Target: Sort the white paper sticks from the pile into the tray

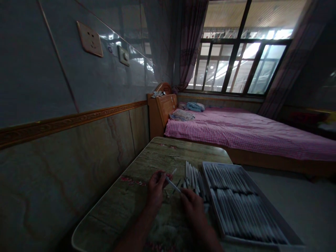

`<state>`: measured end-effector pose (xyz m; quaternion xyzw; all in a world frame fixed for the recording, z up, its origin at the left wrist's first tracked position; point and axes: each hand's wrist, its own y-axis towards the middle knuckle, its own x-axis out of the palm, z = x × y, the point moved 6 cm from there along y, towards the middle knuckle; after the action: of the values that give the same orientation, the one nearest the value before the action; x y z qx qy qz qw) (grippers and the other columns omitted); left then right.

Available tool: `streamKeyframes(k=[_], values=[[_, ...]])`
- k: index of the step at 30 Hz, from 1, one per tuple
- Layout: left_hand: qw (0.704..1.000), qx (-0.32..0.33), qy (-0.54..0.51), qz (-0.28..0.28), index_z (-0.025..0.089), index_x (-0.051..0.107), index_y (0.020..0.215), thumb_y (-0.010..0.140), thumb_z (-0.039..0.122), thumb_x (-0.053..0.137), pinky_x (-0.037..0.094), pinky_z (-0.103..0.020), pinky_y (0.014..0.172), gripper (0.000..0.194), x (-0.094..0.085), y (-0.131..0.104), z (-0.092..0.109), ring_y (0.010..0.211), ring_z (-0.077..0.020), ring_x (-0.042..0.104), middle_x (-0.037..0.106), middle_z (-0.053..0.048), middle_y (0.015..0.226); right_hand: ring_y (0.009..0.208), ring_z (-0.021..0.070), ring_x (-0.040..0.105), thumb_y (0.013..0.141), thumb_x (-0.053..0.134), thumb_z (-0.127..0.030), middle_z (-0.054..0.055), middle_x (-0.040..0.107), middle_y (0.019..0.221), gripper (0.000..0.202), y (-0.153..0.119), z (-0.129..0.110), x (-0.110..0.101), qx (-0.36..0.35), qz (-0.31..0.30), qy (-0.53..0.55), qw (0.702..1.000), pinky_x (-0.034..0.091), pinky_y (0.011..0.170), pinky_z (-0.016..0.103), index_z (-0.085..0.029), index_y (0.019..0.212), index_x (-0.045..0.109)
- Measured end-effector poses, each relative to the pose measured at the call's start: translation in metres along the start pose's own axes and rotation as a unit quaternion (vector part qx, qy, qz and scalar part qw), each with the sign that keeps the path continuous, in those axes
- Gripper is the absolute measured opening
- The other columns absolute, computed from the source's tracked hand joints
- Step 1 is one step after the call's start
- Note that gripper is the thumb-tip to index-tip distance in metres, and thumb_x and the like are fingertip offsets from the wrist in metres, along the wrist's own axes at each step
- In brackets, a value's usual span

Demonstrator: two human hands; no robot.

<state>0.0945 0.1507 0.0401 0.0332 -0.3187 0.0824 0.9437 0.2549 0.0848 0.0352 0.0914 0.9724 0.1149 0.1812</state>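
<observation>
A slim white pen [173, 184] slants between my two hands above the table. The fingers of my left hand [156, 183] pinch its far end. A short pale tip [174, 171] sticks out past those fingers; whether it belongs to the same pen I cannot tell. My right hand [193, 201] is closed around the near end. Just beyond it, a loose row of similar white pens [193, 176] lies on the table. Some thin dark pieces [176, 186] lie beside the row, too dim to make out.
The marble-patterned table [136, 164] stands along a tiled wall [115, 140]. On its right side a shallow white tray [222, 224] holds two rows of many pens. Past the table are a bed [236, 127] with a pink checked sheet and a wooden headboard [164, 106].
</observation>
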Motion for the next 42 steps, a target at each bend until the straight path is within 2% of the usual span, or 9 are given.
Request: streamKeyframes(k=[5, 8, 11, 15, 18, 21, 28, 36, 42], values=[[0.999, 0.016, 0.03, -0.011, 0.018, 0.06, 0.092, 0.059, 0.044, 0.082, 0.057, -0.032, 0.07, 0.048, 0.001, 0.0, -0.002, 0.068, -0.0189, 0.071, 0.069, 0.001, 0.071, 0.065, 0.0165, 0.062, 0.085, 0.047, -0.019, 0.001, 0.069, 0.073, 0.02, -0.004, -0.019, 0.011, -0.007, -0.046, -0.159, 0.986, 0.036, 0.056, 0.022, -0.024, 0.086, 0.066], [0.998, 0.02, 0.041, -0.046, 0.021, 0.057, 0.111, 0.071, 0.054, 0.071, 0.057, -0.033, 0.072, 0.054, 0.0, 0.002, -0.002, 0.08, -0.0211, 0.072, 0.073, -0.003, 0.083, 0.07, 0.0166, 0.061, 0.084, 0.05, -0.017, 0.001, 0.068, 0.078, 0.016, -0.004, -0.034, -0.004, -0.019, -0.035, -0.232, 0.972, 0.035, 0.059, 0.022, -0.024, 0.085, 0.065], [0.995, 0.047, 0.084, -0.018, 0.022, 0.056, 0.111, 0.075, 0.06, 0.062, 0.057, -0.032, 0.067, 0.053, -0.009, 0.008, 0.0, 0.08, -0.0212, 0.071, 0.072, -0.005, 0.089, 0.082, 0.0183, 0.06, 0.083, 0.054, -0.021, 0.003, 0.067, 0.084, 0.014, -0.006, -0.04, -0.05, -0.036, 0.03, -0.231, 0.972, 0.038, 0.068, 0.023, -0.025, 0.079, 0.066], [0.981, 0.066, 0.181, 0.024, 0.021, 0.058, 0.102, 0.07, 0.054, 0.067, 0.054, -0.028, 0.058, 0.047, -0.017, 0.014, -0.003, 0.072, -0.0197, 0.07, 0.07, -0.003, 0.08, 0.078, 0.0197, 0.06, 0.083, 0.055, -0.031, 0.003, 0.066, 0.078, 0.017, -0.021, -0.017, -0.139, 0.007, 0.134, -0.286, 0.949, 0.038, 0.069, 0.026, -0.025, 0.073, 0.068], [0.975, 0.06, 0.216, 0.006, 0.02, 0.06, 0.097, 0.064, 0.052, 0.071, 0.053, -0.027, 0.054, 0.047, -0.014, 0.016, -0.012, 0.067, -0.0196, 0.069, 0.07, -0.002, 0.075, 0.079, 0.0199, 0.062, 0.083, 0.052, -0.031, 0.005, 0.069, 0.083, 0.019, -0.037, 0.011, -0.19, 0.081, 0.137, -0.384, 0.909, 0.037, 0.067, 0.027, -0.023, 0.08, 0.069], [0.972, 0.057, 0.228, -0.01, 0.02, 0.062, 0.093, 0.061, 0.052, 0.072, 0.053, -0.028, 0.054, 0.046, -0.013, 0.016, -0.018, 0.064, -0.0196, 0.069, 0.071, -0.002, 0.073, 0.076, 0.0191, 0.064, 0.085, 0.047, -0.03, 0.006, 0.07, 0.081, 0.023, -0.05, 0.028, -0.215, 0.145, 0.122, -0.461, 0.867, 0.033, 0.061, 0.026, -0.022, 0.078, 0.068], [0.969, 0.042, 0.242, -0.014, 0.019, 0.064, 0.087, 0.057, 0.051, 0.074, 0.054, -0.029, 0.053, 0.045, -0.022, 0.022, -0.024, 0.063, -0.0208, 0.07, 0.072, -0.003, 0.07, 0.081, 0.0214, 0.067, 0.085, 0.047, -0.029, 0.008, 0.073, 0.086, 0.024, -0.053, 0.032, -0.211, 0.207, 0.089, -0.517, 0.826, 0.034, 0.059, 0.027, -0.023, 0.088, 0.071], [0.96, 0.027, 0.277, -0.038, 0.019, 0.063, 0.083, 0.058, 0.053, 0.069, 0.057, -0.031, 0.058, 0.043, -0.024, 0.028, -0.035, 0.065, -0.0205, 0.07, 0.072, -0.003, 0.072, 0.094, 0.0213, 0.066, 0.089, 0.044, -0.029, 0.007, 0.073, 0.097, 0.028, -0.057, 0.027, -0.21, 0.229, 0.046, -0.505, 0.831, 0.041, 0.069, 0.027, -0.023, 0.106, 0.066], [0.937, 0.063, 0.337, -0.061, 0.02, 0.065, 0.082, 0.061, 0.058, 0.064, 0.058, -0.034, 0.065, 0.044, -0.022, 0.03, -0.035, 0.073, -0.023, 0.071, 0.072, -0.004, 0.074, 0.094, 0.0215, 0.066, 0.088, 0.043, -0.026, 0.006, 0.072, 0.098, 0.028, -0.058, 0.026, -0.208, 0.227, 0.027, -0.516, 0.825, 0.042, 0.068, 0.028, -0.023, 0.1, 0.068]])
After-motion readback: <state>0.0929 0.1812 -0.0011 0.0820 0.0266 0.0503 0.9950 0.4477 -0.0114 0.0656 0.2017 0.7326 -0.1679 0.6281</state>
